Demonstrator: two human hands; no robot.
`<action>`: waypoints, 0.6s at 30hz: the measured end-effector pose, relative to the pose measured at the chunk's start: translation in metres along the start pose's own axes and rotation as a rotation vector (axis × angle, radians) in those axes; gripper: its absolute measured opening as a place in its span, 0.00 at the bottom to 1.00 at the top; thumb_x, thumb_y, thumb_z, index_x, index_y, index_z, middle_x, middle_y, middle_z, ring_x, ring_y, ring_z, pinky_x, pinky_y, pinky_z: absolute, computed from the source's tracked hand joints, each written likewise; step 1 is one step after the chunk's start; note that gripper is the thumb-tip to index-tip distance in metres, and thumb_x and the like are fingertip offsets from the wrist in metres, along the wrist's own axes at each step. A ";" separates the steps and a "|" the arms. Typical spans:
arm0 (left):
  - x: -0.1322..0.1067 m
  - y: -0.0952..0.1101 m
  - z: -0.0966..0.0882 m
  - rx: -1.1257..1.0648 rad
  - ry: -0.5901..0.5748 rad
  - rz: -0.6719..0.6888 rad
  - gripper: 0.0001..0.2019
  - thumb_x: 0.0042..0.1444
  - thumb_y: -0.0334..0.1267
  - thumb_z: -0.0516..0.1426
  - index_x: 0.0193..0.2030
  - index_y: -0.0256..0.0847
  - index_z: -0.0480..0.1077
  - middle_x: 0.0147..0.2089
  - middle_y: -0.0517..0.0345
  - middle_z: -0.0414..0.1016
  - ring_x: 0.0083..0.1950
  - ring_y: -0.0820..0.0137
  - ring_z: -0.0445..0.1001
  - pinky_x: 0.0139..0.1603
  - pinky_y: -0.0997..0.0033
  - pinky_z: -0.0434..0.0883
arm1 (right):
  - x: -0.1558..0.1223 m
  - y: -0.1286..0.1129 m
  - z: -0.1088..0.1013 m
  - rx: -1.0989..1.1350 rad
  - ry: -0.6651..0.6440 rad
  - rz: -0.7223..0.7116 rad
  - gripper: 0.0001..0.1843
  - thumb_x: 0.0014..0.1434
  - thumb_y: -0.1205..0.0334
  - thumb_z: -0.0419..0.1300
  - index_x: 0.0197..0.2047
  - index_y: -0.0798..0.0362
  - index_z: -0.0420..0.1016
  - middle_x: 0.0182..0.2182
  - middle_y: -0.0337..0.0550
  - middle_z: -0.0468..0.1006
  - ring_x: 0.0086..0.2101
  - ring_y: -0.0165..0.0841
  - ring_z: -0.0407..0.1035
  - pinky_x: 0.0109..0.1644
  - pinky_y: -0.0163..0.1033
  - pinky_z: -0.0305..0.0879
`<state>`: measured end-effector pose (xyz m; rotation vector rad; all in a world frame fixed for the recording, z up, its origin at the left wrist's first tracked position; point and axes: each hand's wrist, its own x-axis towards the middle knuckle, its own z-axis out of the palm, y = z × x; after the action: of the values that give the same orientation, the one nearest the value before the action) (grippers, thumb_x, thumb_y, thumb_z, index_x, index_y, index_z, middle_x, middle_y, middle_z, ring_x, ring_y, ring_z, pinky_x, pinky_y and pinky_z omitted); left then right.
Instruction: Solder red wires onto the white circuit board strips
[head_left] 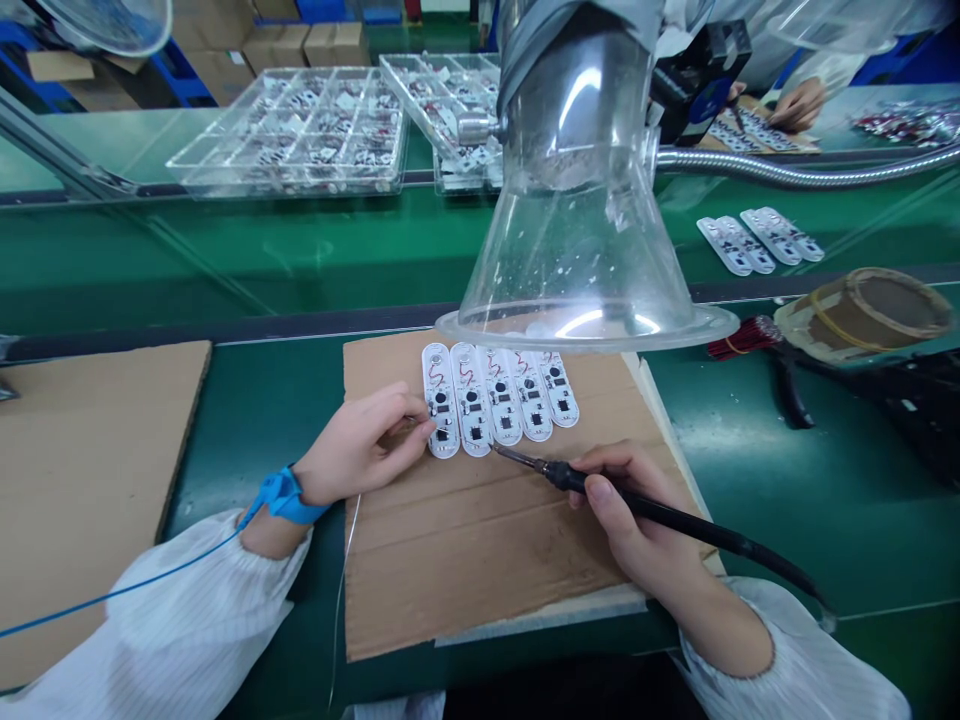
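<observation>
Several white oblong circuit boards (474, 405) lie side by side on a cardboard sheet (480, 560), with dark chips and short red wires on them. My right hand (637, 505) is closed round the black handle of a soldering iron (559, 473). The iron's tip points left, close to the lower end of the second board. My left hand (375, 440), with a blue wrist strap (289, 495), pinches a thin solder wire (349, 550) at the left edge of the first board. The wire trails down from that hand past the cardboard's left edge.
A clear fume hood (577, 250) hangs above the boards. Behind stand divided plastic trays (300, 130) of small parts. More boards (757, 240) lie on the green belt. At right are a taped roll (862, 312) and red wires (742, 338). A co-worker's hand (799, 105) shows beyond.
</observation>
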<state>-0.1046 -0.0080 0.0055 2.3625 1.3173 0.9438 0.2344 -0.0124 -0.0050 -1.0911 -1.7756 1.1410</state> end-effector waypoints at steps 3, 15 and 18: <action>0.000 0.000 0.000 -0.003 0.004 0.005 0.04 0.70 0.30 0.58 0.42 0.42 0.67 0.30 0.68 0.59 0.26 0.76 0.59 0.26 0.74 0.56 | -0.001 0.002 0.000 0.023 0.020 -0.013 0.05 0.74 0.56 0.63 0.51 0.44 0.77 0.36 0.37 0.82 0.32 0.28 0.80 0.37 0.31 0.77; 0.000 0.000 0.000 -0.004 -0.007 0.010 0.03 0.71 0.31 0.58 0.43 0.42 0.68 0.30 0.68 0.59 0.26 0.76 0.59 0.26 0.74 0.56 | -0.001 0.004 0.001 0.005 -0.057 0.022 0.08 0.74 0.52 0.64 0.52 0.44 0.77 0.39 0.40 0.83 0.36 0.33 0.81 0.41 0.36 0.79; 0.000 0.000 0.000 -0.004 0.004 0.006 0.04 0.71 0.31 0.58 0.43 0.42 0.68 0.30 0.68 0.59 0.26 0.76 0.59 0.26 0.74 0.56 | 0.000 0.002 0.001 0.015 -0.047 0.011 0.10 0.74 0.50 0.64 0.53 0.44 0.77 0.39 0.41 0.84 0.36 0.33 0.81 0.40 0.36 0.79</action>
<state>-0.1042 -0.0082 0.0057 2.3638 1.3093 0.9519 0.2341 -0.0123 -0.0077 -1.0743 -1.7959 1.1939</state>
